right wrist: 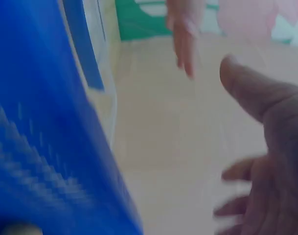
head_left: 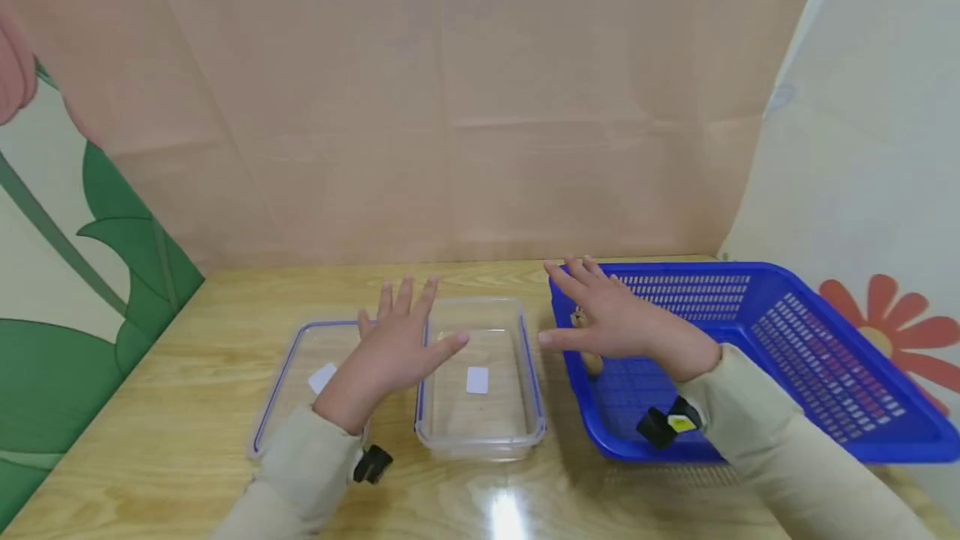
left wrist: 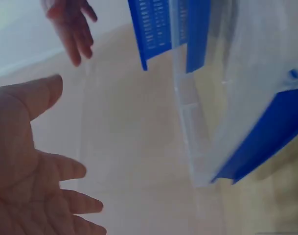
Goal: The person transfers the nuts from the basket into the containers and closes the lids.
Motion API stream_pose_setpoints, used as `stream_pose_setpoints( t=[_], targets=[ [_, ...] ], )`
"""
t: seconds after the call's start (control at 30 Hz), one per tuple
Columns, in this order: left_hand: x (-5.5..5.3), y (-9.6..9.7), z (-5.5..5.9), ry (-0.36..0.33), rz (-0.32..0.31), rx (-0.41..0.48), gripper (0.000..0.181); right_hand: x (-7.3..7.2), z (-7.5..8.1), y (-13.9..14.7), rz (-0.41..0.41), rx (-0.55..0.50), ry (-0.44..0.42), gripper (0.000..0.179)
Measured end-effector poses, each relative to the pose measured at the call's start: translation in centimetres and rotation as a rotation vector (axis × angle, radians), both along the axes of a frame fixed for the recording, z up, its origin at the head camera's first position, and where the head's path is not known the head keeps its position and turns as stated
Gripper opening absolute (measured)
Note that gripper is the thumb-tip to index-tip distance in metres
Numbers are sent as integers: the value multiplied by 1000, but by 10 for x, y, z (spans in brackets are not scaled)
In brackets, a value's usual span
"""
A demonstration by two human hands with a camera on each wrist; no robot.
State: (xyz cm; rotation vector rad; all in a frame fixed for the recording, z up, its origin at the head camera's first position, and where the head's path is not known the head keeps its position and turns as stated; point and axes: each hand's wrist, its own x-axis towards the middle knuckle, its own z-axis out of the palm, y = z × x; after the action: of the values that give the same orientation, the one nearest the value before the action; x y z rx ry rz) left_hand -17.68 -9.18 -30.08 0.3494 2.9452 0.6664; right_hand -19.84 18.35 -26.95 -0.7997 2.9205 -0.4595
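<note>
My left hand [head_left: 390,352] is raised above the gap between a clear lid [head_left: 288,382] with a blue rim and a clear plastic box [head_left: 480,419] with blue side edges. Its fingers are spread and hold nothing. Over the left side of a blue basket [head_left: 750,448] is my right hand [head_left: 618,323], also spread and holding nothing. Light brown things [head_left: 592,363] lie in the basket, partly hidden by that hand; their kind cannot be told. The left wrist view shows the left palm [left wrist: 16,181]; in the right wrist view the right thumb [right wrist: 251,90] stands apart from the fingers.
The box stands between the lid and the basket on a wooden table [head_left: 172,407]. White labels mark the box [head_left: 477,380] and the lid [head_left: 322,377]. Behind the table hangs a beige sheet [head_left: 450,107]; a wall with a painted flower [head_left: 892,323] is on the right.
</note>
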Motion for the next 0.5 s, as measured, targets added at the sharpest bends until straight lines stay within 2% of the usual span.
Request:
stream_pose_setpoints(
  t=[0.13,0.27,0.4,0.5],
  targets=[
    [-1,-12,-21,4,29,233,78,-19,-2,25,158,-136,39,81],
    [0,-18,-46,15,129,479,67,-40,-8,50,224,-252,14,69],
    [7,-14,-67,64,223,733,56,-57,-21,77,220,-357,-44,62],
    [14,-8,-76,90,277,871,50,-66,-31,96,150,-379,-81,60]
  ],
)
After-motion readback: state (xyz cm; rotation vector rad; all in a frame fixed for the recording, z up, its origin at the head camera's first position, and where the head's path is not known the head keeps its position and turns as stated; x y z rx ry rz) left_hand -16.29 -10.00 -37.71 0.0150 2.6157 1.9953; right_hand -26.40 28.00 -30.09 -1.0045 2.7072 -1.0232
